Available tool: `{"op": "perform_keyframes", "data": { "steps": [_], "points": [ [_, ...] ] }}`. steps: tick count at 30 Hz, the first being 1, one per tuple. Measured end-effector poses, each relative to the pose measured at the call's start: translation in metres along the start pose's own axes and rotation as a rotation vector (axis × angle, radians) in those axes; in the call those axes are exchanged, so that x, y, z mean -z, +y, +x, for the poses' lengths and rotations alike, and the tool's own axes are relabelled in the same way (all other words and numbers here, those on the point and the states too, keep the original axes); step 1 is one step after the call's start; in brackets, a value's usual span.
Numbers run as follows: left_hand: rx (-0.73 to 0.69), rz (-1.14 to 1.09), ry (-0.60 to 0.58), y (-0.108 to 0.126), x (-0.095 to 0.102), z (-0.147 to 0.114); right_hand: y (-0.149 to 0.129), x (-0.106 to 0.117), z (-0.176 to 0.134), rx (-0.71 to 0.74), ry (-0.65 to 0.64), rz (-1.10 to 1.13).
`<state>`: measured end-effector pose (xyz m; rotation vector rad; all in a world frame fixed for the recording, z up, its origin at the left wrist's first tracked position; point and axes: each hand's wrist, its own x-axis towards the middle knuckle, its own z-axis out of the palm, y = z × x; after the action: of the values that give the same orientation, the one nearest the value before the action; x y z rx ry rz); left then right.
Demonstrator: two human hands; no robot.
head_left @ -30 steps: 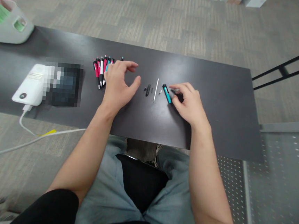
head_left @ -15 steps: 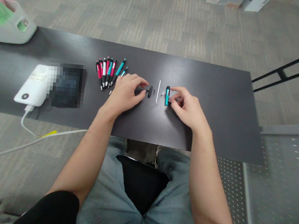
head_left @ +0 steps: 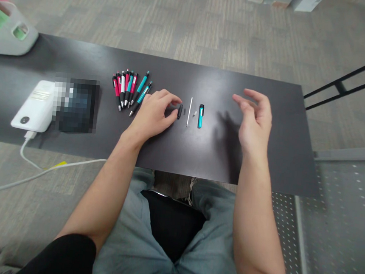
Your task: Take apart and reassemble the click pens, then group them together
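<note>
My left hand (head_left: 157, 111) rests on the dark table with thumb and index finger apart, just left of a black pen grip (head_left: 180, 111). Whether the fingertips touch the grip is hard to tell. A row of pen parts runs rightward from there: a small dark spring (head_left: 184, 111), a thin silver refill (head_left: 189, 112), a small clear piece (head_left: 194, 113) and a teal pen barrel (head_left: 200, 116) with a black top and clip. Raised over the table to the right of the barrel, my right hand (head_left: 257, 120) has its fingers spread and holds nothing.
Several red, white and teal pens (head_left: 127, 87) lie fanned out beyond my left hand. A white power bank (head_left: 33, 106) with a cable (head_left: 71, 163) sits farther left, beside a blurred dark object (head_left: 79, 106). A light grey basket (head_left: 18, 43) stands at the far-left corner.
My right hand has let go of the teal barrel, which stays on the table, and has lifted away to the right. The view has shifted slightly; my left hand stays close to the black grip.
</note>
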<state>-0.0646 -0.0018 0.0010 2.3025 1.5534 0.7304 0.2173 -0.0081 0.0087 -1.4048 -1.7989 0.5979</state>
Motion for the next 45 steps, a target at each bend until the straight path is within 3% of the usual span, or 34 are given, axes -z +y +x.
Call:
{"op": "perform_keyframes", "data": {
  "steps": [3, 4, 6, 8, 11, 16, 23, 28, 32, 35, 38, 45],
  "points": [
    [0.013, -0.014, -0.002, 0.0, -0.001, 0.002, 0.012, -0.001, 0.002, -0.056, 0.236, 0.301],
    [0.018, -0.015, 0.003, 0.001, -0.002, 0.002, 0.014, -0.001, 0.003, -0.092, 0.259, 0.367],
    [0.016, -0.02, 0.018, 0.001, -0.002, 0.003, 0.013, 0.003, 0.004, -0.205, 0.215, 0.446],
    [0.005, -0.024, 0.032, 0.002, -0.003, 0.003, 0.007, 0.01, 0.004, -0.309, 0.092, 0.496],
    [-0.011, -0.021, 0.033, 0.005, -0.004, 0.004, -0.004, 0.02, 0.005, -0.361, -0.001, 0.531],
    [-0.011, -0.025, 0.028, 0.01, -0.006, 0.006, -0.021, 0.026, 0.002, -0.295, 0.042, 0.583],
    [-0.024, -0.025, 0.042, 0.01, -0.011, 0.009, -0.059, 0.049, -0.011, -0.243, -0.141, 0.745],
    [-0.042, -0.024, 0.037, 0.015, -0.015, 0.009, -0.048, 0.043, -0.008, -0.168, -0.128, 0.762],
    [-0.056, -0.001, 0.013, 0.022, -0.02, 0.009, -0.025, 0.018, -0.004, -0.078, 0.037, 0.657],
    [-0.054, 0.016, 0.014, 0.028, -0.023, 0.01, -0.015, 0.002, -0.004, -0.107, 0.067, 0.54],
    [-0.056, 0.033, 0.015, 0.033, -0.025, 0.01, -0.015, -0.006, -0.004, -0.15, 0.009, 0.296],
    [-0.04, 0.085, 0.018, 0.035, -0.029, 0.009, -0.031, -0.025, -0.004, -0.007, -0.216, -0.189]
  ]
}}
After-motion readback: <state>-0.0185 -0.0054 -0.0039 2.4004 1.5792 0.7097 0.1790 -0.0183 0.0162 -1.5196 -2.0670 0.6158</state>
